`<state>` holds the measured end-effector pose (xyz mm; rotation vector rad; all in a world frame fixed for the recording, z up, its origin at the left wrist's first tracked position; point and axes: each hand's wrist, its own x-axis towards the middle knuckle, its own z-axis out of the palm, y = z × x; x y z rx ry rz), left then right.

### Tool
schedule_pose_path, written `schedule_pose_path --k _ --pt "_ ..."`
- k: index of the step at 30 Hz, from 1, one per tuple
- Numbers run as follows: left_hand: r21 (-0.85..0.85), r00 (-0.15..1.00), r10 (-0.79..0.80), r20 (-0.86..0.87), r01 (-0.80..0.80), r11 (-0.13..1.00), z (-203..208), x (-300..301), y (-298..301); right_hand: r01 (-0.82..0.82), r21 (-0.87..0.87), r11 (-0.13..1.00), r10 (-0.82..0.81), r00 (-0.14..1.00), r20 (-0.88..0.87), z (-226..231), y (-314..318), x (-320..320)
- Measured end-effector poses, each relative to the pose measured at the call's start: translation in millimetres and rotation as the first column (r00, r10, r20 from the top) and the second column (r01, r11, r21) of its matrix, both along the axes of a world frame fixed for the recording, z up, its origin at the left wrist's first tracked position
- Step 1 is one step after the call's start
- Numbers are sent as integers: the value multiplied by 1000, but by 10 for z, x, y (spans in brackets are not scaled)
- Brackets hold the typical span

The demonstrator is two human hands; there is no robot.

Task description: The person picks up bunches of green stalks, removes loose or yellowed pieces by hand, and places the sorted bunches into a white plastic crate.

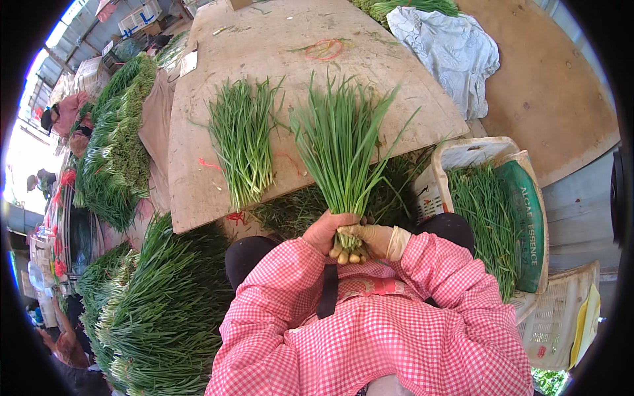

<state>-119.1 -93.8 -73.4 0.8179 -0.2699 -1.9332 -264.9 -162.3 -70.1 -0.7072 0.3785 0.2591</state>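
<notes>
A bunch of long green chives (340, 148) stands upright before my body, its leaves fanning out over the board's near edge. My left hand (323, 231) is closed round the lower stems. From the other side my right hand (373, 239), in a tan glove with a pale cuff, is wrapped round the stem ends just below. Tan fingertips show beneath the stalks. Left of this bunch, another pile of chives (244, 142) lies on the wooden board (198, 145), white ends toward me.
Red ties (325, 49) and leaf scraps lie on the board. A white crate (462, 152) of greens stands at my right. Large heaps of chives (168, 310) rise at my left. A pale cloth (449, 56) hangs over the board's far right edge. Other people (66, 115) are at far left.
</notes>
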Motion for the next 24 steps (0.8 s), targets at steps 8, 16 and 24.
schedule_pose_path --k 8,16,24 --pt "-143 880 285 381 -248 958 40 -217 428 -432 -898 -80 347 833 -431 695 183 -112" --pt "-277 784 346 515 -229 933 -394 -250 461 124 -920 -372 -204 956 211 1031 -146 269" --pt "-279 759 248 602 -91 956 -526 -230 353 386 -868 313 -344 898 276 783 -409 -21"
